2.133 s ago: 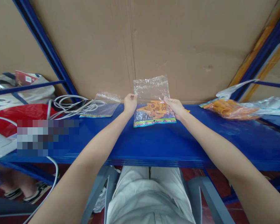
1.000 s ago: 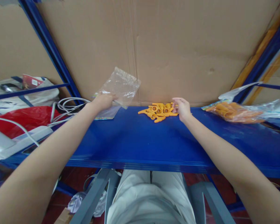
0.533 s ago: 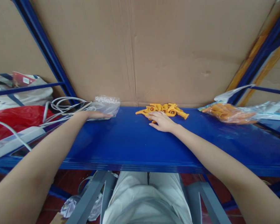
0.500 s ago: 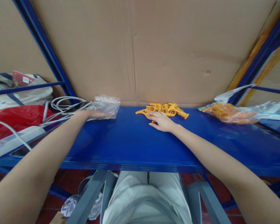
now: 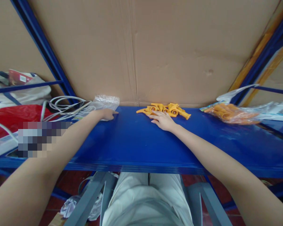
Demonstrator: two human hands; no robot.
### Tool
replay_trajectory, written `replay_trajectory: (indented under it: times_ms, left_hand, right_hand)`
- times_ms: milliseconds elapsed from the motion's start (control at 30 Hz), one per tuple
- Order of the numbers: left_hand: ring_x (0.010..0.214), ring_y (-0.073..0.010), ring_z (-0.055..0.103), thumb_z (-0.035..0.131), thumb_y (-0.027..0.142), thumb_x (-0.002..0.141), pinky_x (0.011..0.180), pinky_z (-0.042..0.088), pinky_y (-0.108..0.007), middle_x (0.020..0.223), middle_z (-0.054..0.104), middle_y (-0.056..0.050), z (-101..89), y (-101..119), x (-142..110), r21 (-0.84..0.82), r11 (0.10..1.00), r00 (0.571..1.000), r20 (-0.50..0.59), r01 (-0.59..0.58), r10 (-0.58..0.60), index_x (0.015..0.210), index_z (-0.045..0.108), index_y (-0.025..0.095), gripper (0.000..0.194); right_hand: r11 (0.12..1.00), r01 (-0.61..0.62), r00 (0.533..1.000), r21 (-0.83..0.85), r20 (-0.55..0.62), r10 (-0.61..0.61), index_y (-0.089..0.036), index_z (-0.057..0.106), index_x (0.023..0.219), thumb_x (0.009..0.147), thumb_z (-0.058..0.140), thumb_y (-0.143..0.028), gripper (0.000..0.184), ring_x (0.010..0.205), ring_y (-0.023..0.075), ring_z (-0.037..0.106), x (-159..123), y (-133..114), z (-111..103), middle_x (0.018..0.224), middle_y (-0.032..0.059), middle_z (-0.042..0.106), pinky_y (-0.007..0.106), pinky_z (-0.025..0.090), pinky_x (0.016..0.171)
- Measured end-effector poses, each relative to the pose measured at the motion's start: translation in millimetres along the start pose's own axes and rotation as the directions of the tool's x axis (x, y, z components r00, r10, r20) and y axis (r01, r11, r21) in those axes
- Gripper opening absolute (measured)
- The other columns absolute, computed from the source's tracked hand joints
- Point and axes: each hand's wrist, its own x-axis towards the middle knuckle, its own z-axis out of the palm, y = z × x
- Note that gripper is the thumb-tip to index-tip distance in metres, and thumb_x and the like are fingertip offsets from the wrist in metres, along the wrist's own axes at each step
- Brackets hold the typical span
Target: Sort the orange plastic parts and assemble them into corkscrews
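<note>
A pile of yellow-orange plastic pieces (image 5: 174,110) with tube-like bodies and flared, hollow ends lies at the back of the blue shelf (image 5: 132,141). On the near side of this pile rests my right hand (image 5: 163,121), its fingers spread and touching the pieces without closing on any. Over to the left, my left hand (image 5: 107,114) is in front of a clear plastic bag (image 5: 107,99). One finger of it stretches out to the right past the bag's edge, and nothing shows in its grasp. Whether that hand touches the bag is hard to see.
White cables (image 5: 61,102), a red bag (image 5: 19,116) and a cloth bag (image 5: 25,91) crowd the left side. On the right lies a clear bag of orange pieces (image 5: 228,113). Cardboard (image 5: 167,56) stands behind, between blue posts.
My left hand has moved right along the front of the clear bag and turned from flat to one finger stretched out. My right hand has stayed at the yellow-orange pieces.
</note>
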Motion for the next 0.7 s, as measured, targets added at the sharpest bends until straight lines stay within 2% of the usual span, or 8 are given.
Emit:
replay_trajectory:
  times_ms: [100,233,367,467,600,700]
  left_hand:
    - [0.137,-0.0314,0.052,0.053,0.021,0.071,0.115,0.04,-0.035,0.148,0.055,-0.012,3.4,-4,7,0.003,1.0,0.999,0.042,0.011,-0.012,0.151,0.048,0.014,0.081]
    - [0.14,-0.0284,0.05,0.052,0.023,0.074,0.114,0.04,-0.03,0.148,0.056,-0.012,10.3,-12,14,-0.018,0.998,0.997,0.035,0.063,-0.062,0.147,0.053,0.011,0.074]
    - [0.141,-0.0288,0.048,0.052,0.025,0.075,0.117,0.037,-0.031,0.149,0.055,-0.013,14.0,-18,16,-0.083,0.995,0.998,0.001,0.058,-0.058,0.145,0.055,0.011,0.071]
    - [0.142,-0.0286,0.048,0.051,0.024,0.074,0.118,0.037,-0.032,0.15,0.054,-0.014,14.2,-18,17,-0.118,0.991,0.997,-0.019,0.068,-0.071,0.145,0.055,0.012,0.072]
    - [0.14,-0.0269,0.05,0.045,0.026,0.077,0.115,0.038,-0.03,0.149,0.054,-0.016,12.2,-15,20,-0.122,0.989,0.996,-0.002,0.083,-0.084,0.142,0.056,0.007,0.069]
    - [0.134,-0.029,0.055,0.044,0.029,0.08,0.112,0.042,-0.033,0.144,0.059,-0.015,10.8,-12,22,-0.11,0.991,0.997,-0.009,0.08,-0.082,0.138,0.061,0.009,0.064]
  right_hand:
    - [0.999,-0.035,0.999,-0.018,0.028,0.036,-0.036,0.052,0.148,0.102,0.048,-0.037,0.046,0.143,0.0308,0.045,1,-2,-2,0.159,0.0046,0.043,0.06,0.034,0.115]
    - [0.998,-0.049,0.999,-0.028,0.021,0.049,-0.037,0.051,0.149,0.102,0.047,-0.039,0.047,0.143,0.0307,0.045,3,-2,-1,0.159,0.0051,0.043,0.06,0.035,0.115]
    - [0.999,-0.041,0.999,-0.018,-0.005,0.041,-0.035,0.052,0.149,0.102,0.048,-0.038,0.047,0.14,0.0345,0.048,5,0,2,0.158,0.0088,0.044,0.065,0.035,0.114]
    - [1.0,-0.027,0.999,0.0,-0.021,0.027,-0.036,0.052,0.149,0.101,0.048,-0.039,0.048,0.14,0.0356,0.048,6,2,5,0.158,0.009,0.044,0.068,0.035,0.112]
    - [1.0,-0.002,1.0,0.03,0.015,0.001,-0.035,0.049,0.15,0.103,0.042,-0.037,0.048,0.143,0.0342,0.044,5,8,5,0.159,0.0085,0.042,0.067,0.033,0.113]
    - [0.999,0.033,0.999,0.027,-0.005,-0.033,-0.032,0.048,0.152,0.104,0.037,-0.033,0.049,0.145,0.0315,0.042,3,14,3,0.159,0.0085,0.043,0.067,0.03,0.115]
